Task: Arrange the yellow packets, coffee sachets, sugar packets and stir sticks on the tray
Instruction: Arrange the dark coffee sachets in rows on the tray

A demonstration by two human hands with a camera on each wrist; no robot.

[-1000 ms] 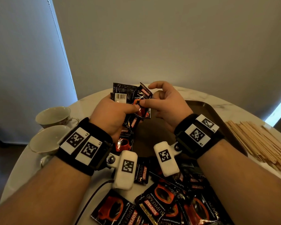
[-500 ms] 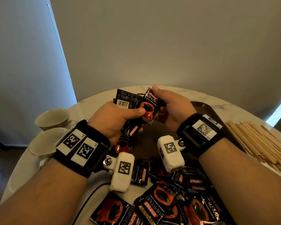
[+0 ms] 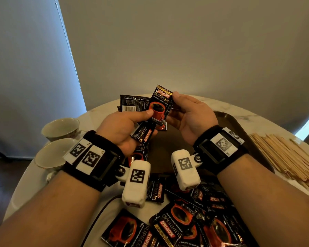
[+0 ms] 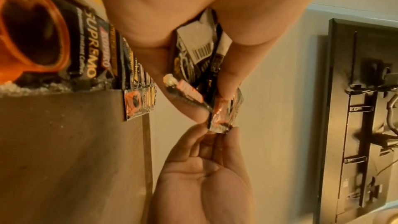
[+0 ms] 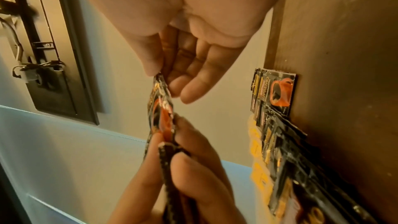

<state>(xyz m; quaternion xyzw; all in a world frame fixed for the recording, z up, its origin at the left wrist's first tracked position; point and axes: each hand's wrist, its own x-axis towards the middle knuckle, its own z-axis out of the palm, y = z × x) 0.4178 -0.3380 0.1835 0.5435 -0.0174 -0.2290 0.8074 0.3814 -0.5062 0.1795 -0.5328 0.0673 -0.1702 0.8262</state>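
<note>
Hands meet above the tray (image 3: 243, 129). Left hand (image 3: 122, 129) grips stacked coffee sachets (image 3: 132, 104). Right hand (image 3: 189, 118) pinches the top sachet (image 3: 161, 104).

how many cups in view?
2. Both sit at the table's left edge, left of the left hand: far cup behind, near cup in front, partly hidden by the wristband. None visible elsewhere.

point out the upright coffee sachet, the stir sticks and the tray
upright coffee sachet (image 3: 160, 106): head view, on its printed red cup
stir sticks (image 3: 285, 157): head view, middle of the pile
tray (image 3: 229, 120): head view, on its far right rim
</note>
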